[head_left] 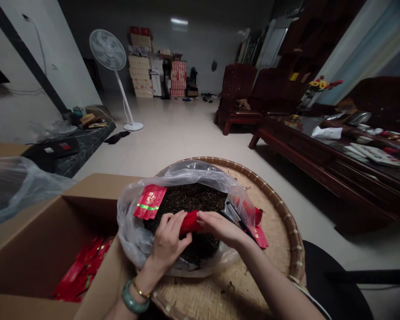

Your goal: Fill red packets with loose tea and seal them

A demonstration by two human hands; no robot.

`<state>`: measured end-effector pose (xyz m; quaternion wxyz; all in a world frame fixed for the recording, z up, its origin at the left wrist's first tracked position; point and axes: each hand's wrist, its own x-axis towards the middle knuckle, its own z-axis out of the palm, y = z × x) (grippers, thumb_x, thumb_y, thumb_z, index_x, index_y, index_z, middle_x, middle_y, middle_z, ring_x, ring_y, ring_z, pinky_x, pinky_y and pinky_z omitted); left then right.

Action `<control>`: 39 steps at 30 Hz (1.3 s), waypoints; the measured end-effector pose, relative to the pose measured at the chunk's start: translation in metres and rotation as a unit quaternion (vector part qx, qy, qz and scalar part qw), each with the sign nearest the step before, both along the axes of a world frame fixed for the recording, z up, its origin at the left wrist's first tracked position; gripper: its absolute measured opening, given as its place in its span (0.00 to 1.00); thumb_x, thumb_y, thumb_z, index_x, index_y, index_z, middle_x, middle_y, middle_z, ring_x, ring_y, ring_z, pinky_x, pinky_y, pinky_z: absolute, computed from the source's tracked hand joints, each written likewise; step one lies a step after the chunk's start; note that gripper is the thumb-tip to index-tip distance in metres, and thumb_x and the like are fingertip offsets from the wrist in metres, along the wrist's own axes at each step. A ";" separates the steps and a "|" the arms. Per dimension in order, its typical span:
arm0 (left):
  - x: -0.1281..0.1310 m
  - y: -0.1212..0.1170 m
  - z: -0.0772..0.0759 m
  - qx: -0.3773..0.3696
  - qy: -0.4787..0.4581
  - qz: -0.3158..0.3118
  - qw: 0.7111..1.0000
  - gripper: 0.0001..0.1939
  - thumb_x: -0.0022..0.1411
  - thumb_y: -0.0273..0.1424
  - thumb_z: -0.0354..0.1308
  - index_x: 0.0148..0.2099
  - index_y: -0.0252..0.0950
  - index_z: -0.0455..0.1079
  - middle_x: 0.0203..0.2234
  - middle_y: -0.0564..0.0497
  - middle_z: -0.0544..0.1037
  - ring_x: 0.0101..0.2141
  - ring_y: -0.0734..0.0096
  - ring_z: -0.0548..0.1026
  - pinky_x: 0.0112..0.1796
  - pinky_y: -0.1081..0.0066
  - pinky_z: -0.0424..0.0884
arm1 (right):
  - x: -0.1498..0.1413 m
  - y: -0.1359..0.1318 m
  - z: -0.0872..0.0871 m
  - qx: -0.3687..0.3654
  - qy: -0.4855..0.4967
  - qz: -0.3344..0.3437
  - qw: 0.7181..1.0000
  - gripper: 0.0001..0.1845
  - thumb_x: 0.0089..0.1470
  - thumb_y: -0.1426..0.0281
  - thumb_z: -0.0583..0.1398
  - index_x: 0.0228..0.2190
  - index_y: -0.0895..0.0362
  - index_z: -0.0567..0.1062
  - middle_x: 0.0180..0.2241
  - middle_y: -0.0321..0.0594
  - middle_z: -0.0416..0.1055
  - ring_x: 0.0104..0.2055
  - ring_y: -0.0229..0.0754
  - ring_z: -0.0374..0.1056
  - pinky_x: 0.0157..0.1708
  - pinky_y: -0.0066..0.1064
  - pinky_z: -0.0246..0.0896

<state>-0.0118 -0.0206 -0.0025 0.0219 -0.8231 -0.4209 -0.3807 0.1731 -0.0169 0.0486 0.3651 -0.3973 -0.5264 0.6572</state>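
Observation:
Over an open see-through plastic bag (130, 213) full of dark loose tea leaves (193, 195), both hands meet on a small red packet (189, 223). My left hand (170, 235) grips its left side with bent fingers. My right hand (222, 226) has its fingertips closed on the packet's right upper edge, the thumb mostly hidden. Several flat red packets (151, 200) with a green stripe lie on the bag's left rim. Close behind my right hand rests a black and silver tool (235, 215), partly covered. More red packets (260, 235) lie to its right.
A round woven bamboo tray (283, 209) bears the bag. At left stands an open cardboard box (96, 186) with red packets (83, 266) inside. A black round stool (333, 284) is at right. Farther off are a white fan (120, 89) and a dark wooden table (306, 155).

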 end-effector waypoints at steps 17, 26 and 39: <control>-0.018 0.017 -0.005 -0.079 -0.190 0.098 0.974 0.18 0.53 0.31 0.58 0.47 0.33 0.66 0.40 0.44 0.72 0.34 0.66 0.74 0.30 0.71 0.75 | -0.028 0.048 -0.028 0.314 -0.580 0.095 0.746 0.33 0.30 0.72 0.69 0.44 0.54 0.71 0.43 0.49 0.68 0.43 0.54 0.66 0.32 0.37 0.66; -0.010 0.015 -0.002 -0.106 -0.230 0.066 0.965 0.32 0.54 0.30 0.57 0.60 0.38 0.54 0.40 0.48 0.70 0.35 0.70 0.74 0.27 0.74 0.78 | -0.016 0.042 -0.041 0.299 -0.515 0.023 0.803 0.21 0.37 0.74 0.65 0.38 0.54 0.71 0.38 0.41 0.67 0.38 0.44 0.65 0.34 0.32 0.61; -0.031 0.033 0.031 0.010 0.060 -0.010 0.998 0.15 0.61 0.30 0.52 0.50 0.33 0.65 0.51 0.39 0.63 0.51 0.54 0.66 0.47 0.55 0.70 | 0.001 0.035 -0.046 -0.259 0.242 -0.139 0.925 0.15 0.52 0.62 0.54 0.38 0.58 0.71 0.30 0.42 0.75 0.31 0.39 0.70 0.30 0.29 0.62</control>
